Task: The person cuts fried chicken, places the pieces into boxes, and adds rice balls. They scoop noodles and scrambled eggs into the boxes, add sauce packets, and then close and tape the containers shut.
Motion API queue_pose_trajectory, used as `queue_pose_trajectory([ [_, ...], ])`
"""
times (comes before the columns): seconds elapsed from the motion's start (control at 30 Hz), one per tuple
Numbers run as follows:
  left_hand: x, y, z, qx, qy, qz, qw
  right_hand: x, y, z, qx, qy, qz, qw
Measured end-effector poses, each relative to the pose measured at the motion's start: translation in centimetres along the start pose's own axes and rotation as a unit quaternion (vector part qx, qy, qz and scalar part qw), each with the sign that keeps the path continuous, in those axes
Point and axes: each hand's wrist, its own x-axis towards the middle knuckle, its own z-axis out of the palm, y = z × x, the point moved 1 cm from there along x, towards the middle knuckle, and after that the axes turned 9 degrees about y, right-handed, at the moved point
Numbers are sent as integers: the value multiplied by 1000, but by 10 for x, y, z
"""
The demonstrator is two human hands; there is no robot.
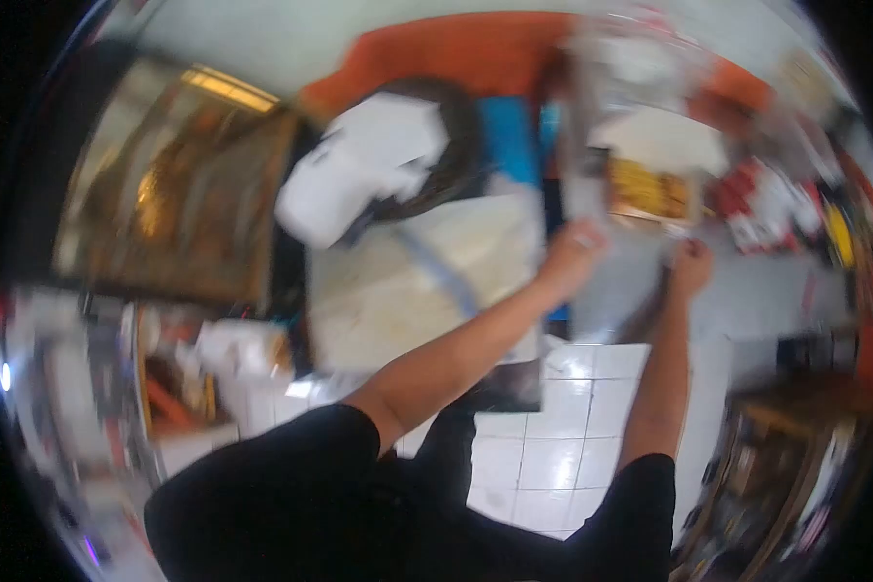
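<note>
Grey worktop (766, 291) runs across the right of the view, and both bare arms reach out over white floor tiles (553, 456) to its near edge. The left hand (574, 257) is at the worktop's left end, fingers curled in narrow about the foot of a pale strip (584, 165) that stands up from it. Motion blur hides what the strip is. The right hand (691, 267) is just beside it, also at the near edge and bunched like a fist. I cannot tell whether it grips the strip, something smaller, or nothing.

As a judgement, the step in hand is a two-handed hold on the strip at the worktop's near edge, with the left hand bearing it and the right steadying or working its lower end. Any further handling would call for a firm left grip and a slower, steadier head, since the strip's edges are too smeared to place.

To the left of the worktop, well apart from the hands, a cream sack (407, 281) with a blue band has a white bundle (364, 170) on top of it. Yellow and red packets (747, 199) crowd the worktop's far edge.
</note>
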Motion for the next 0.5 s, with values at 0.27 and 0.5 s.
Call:
queue_pose_trajectory([
  [0.27, -285, 25, -283, -89, -540, -155, 823, -41, 6, -24, 208, 192, 135, 950],
  [0.5, -379, -57, -512, 169, -218, -243, 930, -296, -299, -140, 469, 63, 252, 844],
])
